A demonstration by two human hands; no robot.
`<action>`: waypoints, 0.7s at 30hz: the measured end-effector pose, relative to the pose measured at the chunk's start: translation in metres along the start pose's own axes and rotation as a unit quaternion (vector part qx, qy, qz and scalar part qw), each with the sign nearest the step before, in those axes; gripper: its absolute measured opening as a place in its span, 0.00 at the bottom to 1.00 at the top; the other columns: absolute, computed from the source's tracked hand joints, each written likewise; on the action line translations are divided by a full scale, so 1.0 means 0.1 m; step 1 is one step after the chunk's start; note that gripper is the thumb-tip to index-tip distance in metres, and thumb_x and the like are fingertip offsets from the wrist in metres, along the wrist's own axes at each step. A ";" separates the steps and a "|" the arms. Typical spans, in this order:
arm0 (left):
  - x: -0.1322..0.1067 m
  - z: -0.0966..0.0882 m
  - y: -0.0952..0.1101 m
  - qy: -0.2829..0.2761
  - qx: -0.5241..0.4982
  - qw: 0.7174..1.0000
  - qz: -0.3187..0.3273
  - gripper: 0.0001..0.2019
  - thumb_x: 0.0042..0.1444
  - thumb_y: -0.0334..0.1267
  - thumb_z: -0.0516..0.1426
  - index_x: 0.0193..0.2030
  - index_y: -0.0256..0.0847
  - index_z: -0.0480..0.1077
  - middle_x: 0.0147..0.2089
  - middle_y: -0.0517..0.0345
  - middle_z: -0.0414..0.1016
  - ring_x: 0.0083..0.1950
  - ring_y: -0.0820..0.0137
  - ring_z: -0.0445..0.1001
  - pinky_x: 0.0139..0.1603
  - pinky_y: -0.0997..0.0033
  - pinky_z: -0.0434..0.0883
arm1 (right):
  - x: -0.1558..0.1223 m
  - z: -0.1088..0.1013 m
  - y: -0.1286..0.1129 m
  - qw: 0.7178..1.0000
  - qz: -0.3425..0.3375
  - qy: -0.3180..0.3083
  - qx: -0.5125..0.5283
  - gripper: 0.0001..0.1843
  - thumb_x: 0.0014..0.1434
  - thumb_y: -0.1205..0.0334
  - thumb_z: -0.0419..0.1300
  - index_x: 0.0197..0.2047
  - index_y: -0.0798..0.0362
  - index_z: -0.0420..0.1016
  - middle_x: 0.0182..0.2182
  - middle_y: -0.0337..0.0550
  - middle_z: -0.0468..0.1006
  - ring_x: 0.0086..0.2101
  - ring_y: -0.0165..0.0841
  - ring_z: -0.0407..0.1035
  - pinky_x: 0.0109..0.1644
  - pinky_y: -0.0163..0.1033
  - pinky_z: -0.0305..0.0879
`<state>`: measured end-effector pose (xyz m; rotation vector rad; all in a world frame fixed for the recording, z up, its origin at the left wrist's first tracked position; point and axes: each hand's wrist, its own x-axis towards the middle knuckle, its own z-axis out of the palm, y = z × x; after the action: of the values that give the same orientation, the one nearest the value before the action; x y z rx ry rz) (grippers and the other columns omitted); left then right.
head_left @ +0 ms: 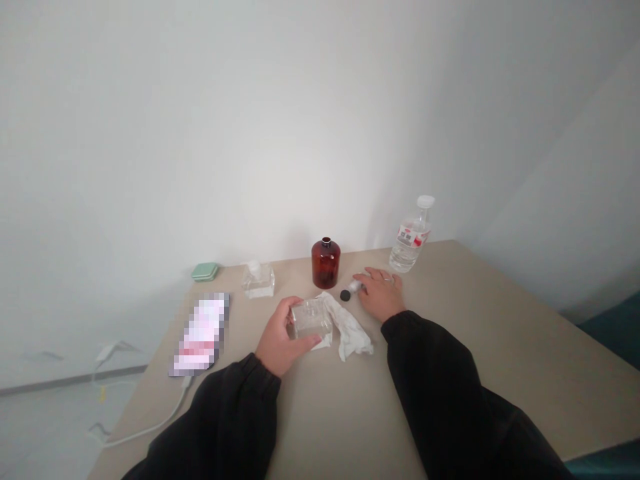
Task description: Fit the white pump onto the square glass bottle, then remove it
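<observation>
The amber glass bottle [326,263] stood upright near the far edge of the beige counter [505,347] and served as the clearest landmark in the scene. In front of it and slightly to its left, the person's left hand [283,338] held a square clear glass bottle [312,319] tilted on its side just above a crumpled white tissue [353,333]. The left hand's fingers [293,310] were closed around the glass, with the thumb side pressed along its lower edge.

To the right of the amber glass bottle, and close to it, the right hand [381,295] lay low on the counter, its fingers [373,277] curved over the end of a small clear tube [355,287]. They were touching the small clear tube, but it was impossible to tell whether they had closed on it. A round black cap [345,295] lay on its own just beside the tube, nearer the amber glass bottle.

Farther right of the amber glass bottle stood a plastic water bottle [413,237] with a white cap and a red-and-white label. To its left were a clear glass cube [259,280], a pale green flat case [205,271] and a phone [201,333] with a blurred screen, its white cable [150,420] trailing off the counter. Black sleeves [215,413] covered both forearms.
</observation>
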<state>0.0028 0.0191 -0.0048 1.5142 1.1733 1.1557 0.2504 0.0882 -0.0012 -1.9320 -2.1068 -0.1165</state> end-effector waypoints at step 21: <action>0.01 0.00 -0.01 -0.025 0.011 0.999 0.017 0.32 0.41 0.38 0.68 0.52 0.41 0.61 0.44 0.56 0.71 0.43 0.65 0.72 0.45 0.66 0.69 | -0.06 -0.37 -0.15 0.982 -0.017 0.140 0.124 0.15 0.55 0.64 0.55 0.47 0.51 0.70 0.43 0.47 0.79 0.45 0.42 0.70 0.62 0.55 0.44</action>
<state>0.0032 0.0206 -0.0057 1.5768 1.1345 1.1245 0.2417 0.0718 0.0350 -1.6330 -1.8724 -0.1181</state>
